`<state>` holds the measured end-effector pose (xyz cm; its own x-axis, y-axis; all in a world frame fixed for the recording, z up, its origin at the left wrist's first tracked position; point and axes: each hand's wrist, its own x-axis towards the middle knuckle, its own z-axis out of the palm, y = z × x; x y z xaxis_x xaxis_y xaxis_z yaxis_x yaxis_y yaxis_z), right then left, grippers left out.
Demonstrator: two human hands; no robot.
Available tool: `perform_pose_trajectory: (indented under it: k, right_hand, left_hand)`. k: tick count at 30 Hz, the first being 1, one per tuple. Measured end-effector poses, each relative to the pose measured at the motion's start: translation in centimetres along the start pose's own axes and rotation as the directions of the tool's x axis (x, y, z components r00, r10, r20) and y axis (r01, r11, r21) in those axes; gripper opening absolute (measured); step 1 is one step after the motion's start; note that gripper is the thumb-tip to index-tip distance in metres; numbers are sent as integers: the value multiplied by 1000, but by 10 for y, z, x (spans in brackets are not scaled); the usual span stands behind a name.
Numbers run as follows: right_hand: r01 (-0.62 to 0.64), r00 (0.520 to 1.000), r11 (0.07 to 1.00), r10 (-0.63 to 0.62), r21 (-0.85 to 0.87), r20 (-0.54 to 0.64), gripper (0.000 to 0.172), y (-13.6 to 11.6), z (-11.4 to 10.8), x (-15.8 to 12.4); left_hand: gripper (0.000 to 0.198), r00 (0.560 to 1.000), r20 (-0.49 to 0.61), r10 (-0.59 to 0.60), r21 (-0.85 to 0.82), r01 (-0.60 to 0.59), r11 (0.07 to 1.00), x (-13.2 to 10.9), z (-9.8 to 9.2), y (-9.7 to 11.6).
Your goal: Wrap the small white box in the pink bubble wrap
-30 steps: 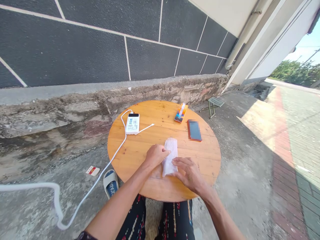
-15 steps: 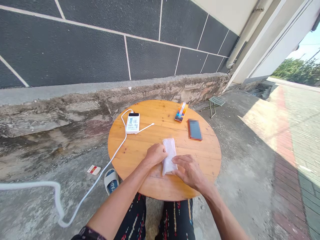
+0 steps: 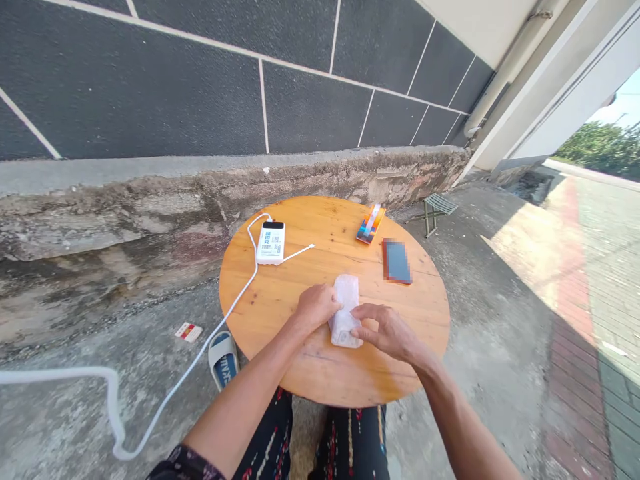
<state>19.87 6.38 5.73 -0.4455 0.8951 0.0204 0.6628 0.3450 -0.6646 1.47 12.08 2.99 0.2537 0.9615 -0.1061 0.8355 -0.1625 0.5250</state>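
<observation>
A white bubble-wrap pouch (image 3: 346,303) lies near the middle of a round wooden table (image 3: 280,300). My left hand (image 3: 316,306) is closed on the pouch's left edge, knuckles up. My right hand (image 3: 387,329) pinches the pouch's lower right side with fingers curled. Beyond them lie a dark phone (image 3: 397,261), a colourful small card pack (image 3: 371,223) and a white power bank (image 3: 271,243) with a short white cable (image 3: 298,253).
A long white cable (image 3: 165,407) runs from the power bank off the table's left edge across the concrete ground. A slipper (image 3: 223,359) and a small red-white packet (image 3: 189,331) lie on the ground at left. A low concrete ledge and dark wall stand behind; a small stool (image 3: 434,208) at far right.
Both hands have closed tighter on the pouch; the right hand went from lying flat at its lower end to pinching its side. The camera view shifted slightly.
</observation>
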Motion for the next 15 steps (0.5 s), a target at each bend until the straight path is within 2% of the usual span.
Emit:
perform_pose_trajectory:
  k: [3,5,7,8,10,13,15]
  right_hand:
    - [-31,999,998,28,62,40,23,3,-3,5]
    - [-39,998,994,32,106,62,24,5,-4,9]
    - [-39,996,988,27,153,80,26,8,-5,13]
    - [-36,996,984,20,174,89,28,10,-6,15]
    - [-27,993,978,3,207,114,30,12,-7,18]
    - [-18,985,973,-22,229,172,35,15,-8,22]
    - [-19,978,974,-29,225,207,39,17,-8,25]
  left_hand:
    - [19,998,-55,24,-78,-28,997,-8,-2,-6]
    - [20,985,-144,98,-218,-128,967,-19,-3,-12]
    - [23,955,-230,187,-373,-264,889,-34,-4,-17]
    - [23,943,-244,228,-434,-316,844,-41,-4,-18]
    - [30,936,-226,268,-507,-348,788,-54,-2,-20]
    - [51,937,-200,287,-536,-350,768,-63,3,-17]
    - [54,933,-223,283,-541,-360,760,-61,8,-14]
